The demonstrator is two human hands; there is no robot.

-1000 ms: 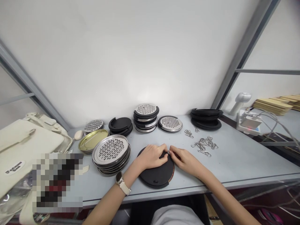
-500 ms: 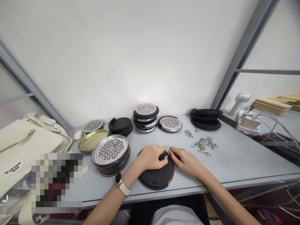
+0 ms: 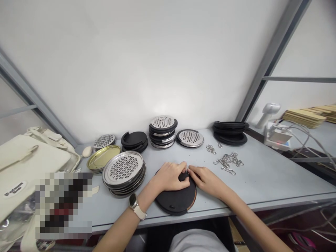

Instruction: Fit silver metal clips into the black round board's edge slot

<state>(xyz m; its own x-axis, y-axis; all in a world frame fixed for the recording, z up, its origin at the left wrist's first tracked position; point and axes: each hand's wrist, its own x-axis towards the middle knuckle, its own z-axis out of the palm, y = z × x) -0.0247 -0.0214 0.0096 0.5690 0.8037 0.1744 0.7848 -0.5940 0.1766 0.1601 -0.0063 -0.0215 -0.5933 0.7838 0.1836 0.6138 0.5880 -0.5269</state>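
Observation:
A black round grater holder (image 3: 175,203) lies at the table's front, an orange-brown strip showing along its right edge. My left hand (image 3: 170,176), with a watch on its wrist, is closed over the holder's far part, thumb and index finger gripping a raised bit of its rim. Pressed up against the same spot, my right hand (image 3: 206,179) pinches a small metal snap hook (image 3: 187,171), mostly hidden by the fingers. Loose metal snap hooks (image 3: 228,161) lie to the right. A stack of round metal graters (image 3: 124,169) stands left of my left hand.
Behind are gold-coloured round lids (image 3: 103,158), black holders (image 3: 134,140), a stack of graters in holders (image 3: 163,131), a single grater in its holder (image 3: 190,138) and more black rings (image 3: 231,134). A cream bag (image 3: 39,154) takes up the left; a power strip (image 3: 278,136) sits right.
The black holder has turned slightly under my hands, its front edge shifting a little. My right fingers have moved slightly left, closer to my left hand.

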